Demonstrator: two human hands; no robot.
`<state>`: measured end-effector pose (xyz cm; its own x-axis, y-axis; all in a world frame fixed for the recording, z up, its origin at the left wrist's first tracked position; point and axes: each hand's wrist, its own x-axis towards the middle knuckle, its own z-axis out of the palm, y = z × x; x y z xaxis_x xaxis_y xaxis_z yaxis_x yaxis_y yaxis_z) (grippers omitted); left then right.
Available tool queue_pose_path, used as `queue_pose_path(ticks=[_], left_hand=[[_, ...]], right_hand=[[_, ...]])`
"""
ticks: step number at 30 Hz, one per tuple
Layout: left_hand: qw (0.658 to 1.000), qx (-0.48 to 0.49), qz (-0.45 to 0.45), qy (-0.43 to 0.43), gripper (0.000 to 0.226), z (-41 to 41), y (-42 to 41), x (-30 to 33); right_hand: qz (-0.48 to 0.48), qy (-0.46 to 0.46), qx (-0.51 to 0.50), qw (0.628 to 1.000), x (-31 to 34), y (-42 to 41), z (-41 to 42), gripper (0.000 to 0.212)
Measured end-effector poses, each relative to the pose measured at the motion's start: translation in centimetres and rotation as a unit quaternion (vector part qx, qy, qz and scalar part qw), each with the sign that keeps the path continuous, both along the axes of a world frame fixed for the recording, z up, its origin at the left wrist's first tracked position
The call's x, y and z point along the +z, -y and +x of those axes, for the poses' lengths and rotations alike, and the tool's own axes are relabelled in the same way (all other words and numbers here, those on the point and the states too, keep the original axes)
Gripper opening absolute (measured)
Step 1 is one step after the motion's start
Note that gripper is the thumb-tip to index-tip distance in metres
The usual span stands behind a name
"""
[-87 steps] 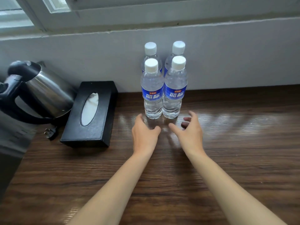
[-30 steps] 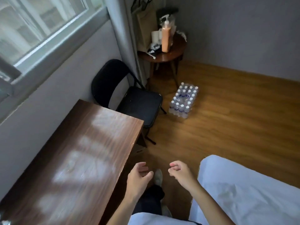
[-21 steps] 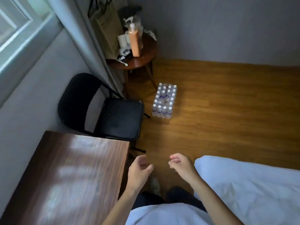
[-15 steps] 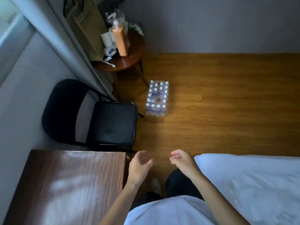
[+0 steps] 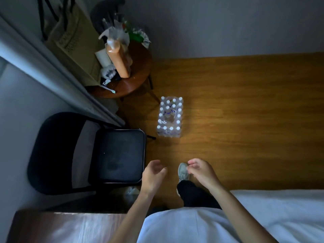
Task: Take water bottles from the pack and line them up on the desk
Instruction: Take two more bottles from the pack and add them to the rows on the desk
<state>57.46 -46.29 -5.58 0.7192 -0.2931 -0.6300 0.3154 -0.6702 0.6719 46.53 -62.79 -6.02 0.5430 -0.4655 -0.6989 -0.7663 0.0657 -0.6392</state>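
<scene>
On the brown wooden floor beyond the black folding chair stands the shrink-wrapped pack of clear white-capped water bottles, well apart from my left grip and right grip, both loosely apart and empty, seemingly readied to reach for it.

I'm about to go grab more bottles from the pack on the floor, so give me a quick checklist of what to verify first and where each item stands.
1. Both hands free to carry: ok. The left hand and right hand hold nothing, fingers loosely curled.
2. Pack located: ok. The pack of water bottles stands on the wooden floor, right of the black chair.
3. Pack already opened: ok. The wrap looks torn at the middle, with caps missing there.
4. Path to the pack: ok. Bare floor lies between the shoe and the pack.
5. Pack within arm's reach: not ok. It sits well ahead of both hands.
6. Room on the desk: cannot tell. Only its corner shows.
</scene>
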Motion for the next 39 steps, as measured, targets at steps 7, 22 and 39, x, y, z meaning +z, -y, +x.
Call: queue_pose_path(ticks=[7,22,39], left_hand=[[1.0,0.018,0.006,0.008,0.038,7.7,7.9,0.8],[0.997,-0.051,0.033,-0.051,0.025,24.7,20.3,-4.2],[0.984,-0.098,0.117,-0.088,0.037,35.6,30.3,-21.7]], right_hand=[[0.004,0.003,0.003,1.0,-0.6,7.5,7.6,0.021],[-0.064,-0.046,0.034,0.996,-3.8,17.5,23.1,0.026],[-0.051,-0.089,0.034,0.994,-21.0,25.4,37.3,0.024]])
